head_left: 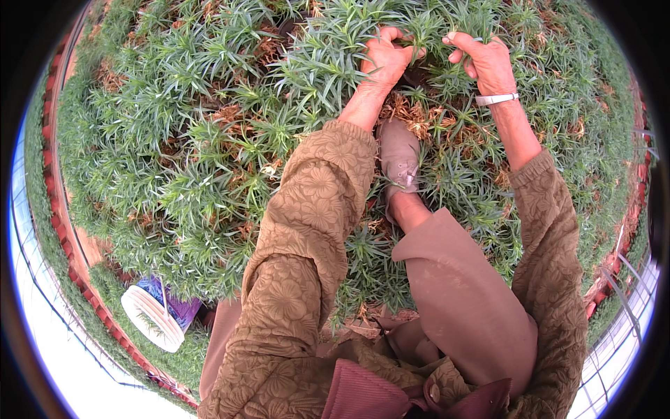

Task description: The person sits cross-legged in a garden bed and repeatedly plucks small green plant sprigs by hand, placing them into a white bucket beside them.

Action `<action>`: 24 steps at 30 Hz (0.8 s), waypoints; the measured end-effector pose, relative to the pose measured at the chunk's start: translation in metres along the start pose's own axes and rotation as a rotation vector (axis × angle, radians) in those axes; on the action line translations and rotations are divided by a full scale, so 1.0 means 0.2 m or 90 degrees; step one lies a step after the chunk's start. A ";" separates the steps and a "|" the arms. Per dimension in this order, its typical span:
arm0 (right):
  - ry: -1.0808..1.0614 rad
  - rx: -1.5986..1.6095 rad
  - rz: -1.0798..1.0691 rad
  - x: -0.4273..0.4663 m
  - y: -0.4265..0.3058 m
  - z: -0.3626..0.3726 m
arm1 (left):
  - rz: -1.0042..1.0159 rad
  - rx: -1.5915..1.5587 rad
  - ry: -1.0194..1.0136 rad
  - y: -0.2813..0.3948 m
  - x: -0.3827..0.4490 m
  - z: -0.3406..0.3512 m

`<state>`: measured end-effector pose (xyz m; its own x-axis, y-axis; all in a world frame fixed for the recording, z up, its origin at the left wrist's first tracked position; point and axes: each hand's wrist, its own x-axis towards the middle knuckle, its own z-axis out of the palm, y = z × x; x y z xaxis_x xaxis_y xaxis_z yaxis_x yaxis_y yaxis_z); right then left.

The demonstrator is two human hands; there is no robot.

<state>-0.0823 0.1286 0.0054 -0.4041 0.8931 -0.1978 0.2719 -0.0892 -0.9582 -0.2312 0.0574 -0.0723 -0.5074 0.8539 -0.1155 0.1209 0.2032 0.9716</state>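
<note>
Narrow-leaved green plants (324, 57) grow densely in front of me, with dry brown leaves (416, 115) low among them. My left hand (386, 57) reaches into the foliage at the top centre, its thumb and fingers bent around the base of a leafy shoot (425, 30); leaves partly cover the fingertips. Just to its right, my right hand (482, 58), with a pale band (496, 99) on the wrist, has its fingers curled and the thumb near the index finger. Leafy green stems (473, 23) show at that hand, and it seems to pinch them.
My shoe (400, 152) stands among the plants below my hands. A white-rimmed bucket (154, 319) with a blue and purple side sits at the lower left. Rows of reddish pots (57, 209) line a path at the left; reddish edging (610, 272) shows at the right.
</note>
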 end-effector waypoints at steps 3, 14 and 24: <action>-0.026 0.015 0.022 0.04 0.06 -0.01 | 0.040 0.001 0.041 -0.04 0.00 0.01; -0.174 0.021 0.062 0.10 0.01 0.05 | -0.016 -0.429 -0.083 -0.08 -0.03 -0.05; -0.184 -0.018 0.102 0.13 0.05 0.08 | -0.025 -0.481 -0.104 -0.09 -0.04 -0.07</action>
<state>-0.1038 0.1451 -0.0119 -0.5838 0.7067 -0.3997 0.3748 -0.2021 -0.9048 -0.2422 0.0404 -0.0851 -0.3595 0.9248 -0.1243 -0.5390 -0.0970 0.8367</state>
